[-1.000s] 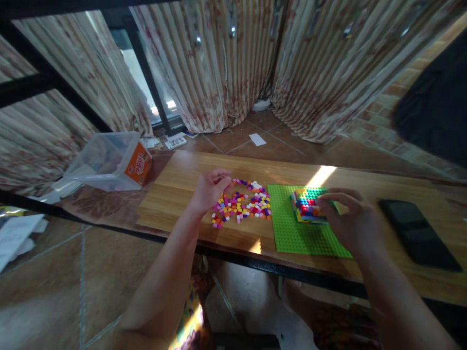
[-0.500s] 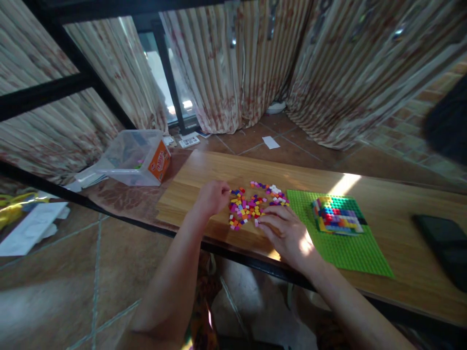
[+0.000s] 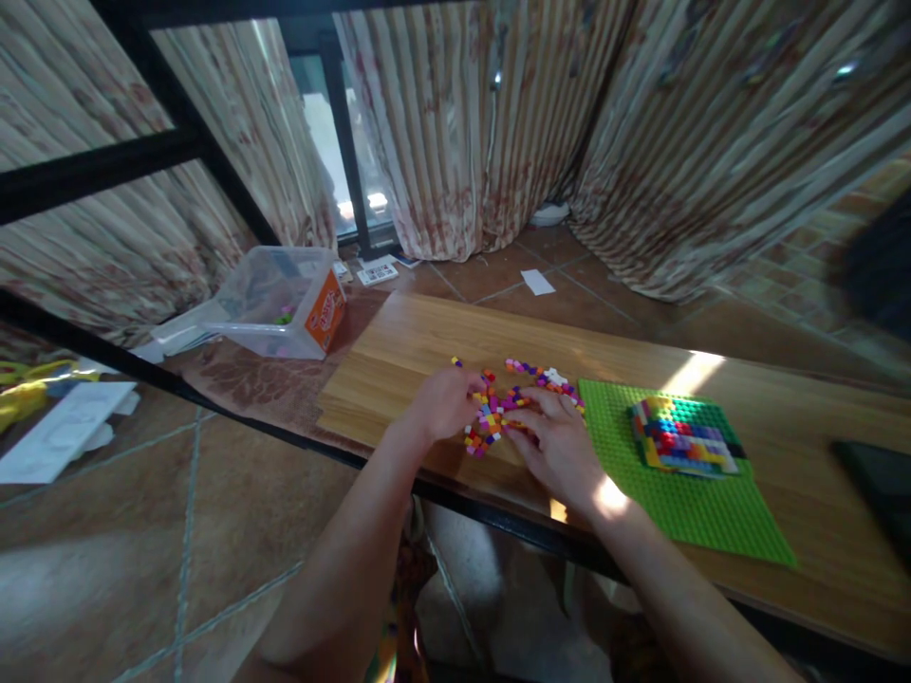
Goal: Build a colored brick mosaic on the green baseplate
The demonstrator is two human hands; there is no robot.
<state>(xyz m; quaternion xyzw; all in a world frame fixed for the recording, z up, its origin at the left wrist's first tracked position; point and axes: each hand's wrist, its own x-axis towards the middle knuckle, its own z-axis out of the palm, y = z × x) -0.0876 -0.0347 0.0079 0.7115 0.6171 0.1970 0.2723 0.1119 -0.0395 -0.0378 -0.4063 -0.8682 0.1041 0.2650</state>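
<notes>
Left hand [image 3: 447, 402] curled, right hand [image 3: 559, 444] arched, palm down, grip hard to tell

We find the light dim, with glare at the dark-framed glass window [image 3: 322, 128], sunlit patches on the long brown wooden counter [image 3: 405, 332] and bare right wrist [image 3: 609, 497], and blur along the right edge.

Lime-green baseplate [image 3: 701, 517], multicoloured brick block [image 3: 683, 438], loose bricks [image 3: 491, 415] — orange, purple and yellow, cream curtains [image 3: 441, 142] — red-blotched
</notes>
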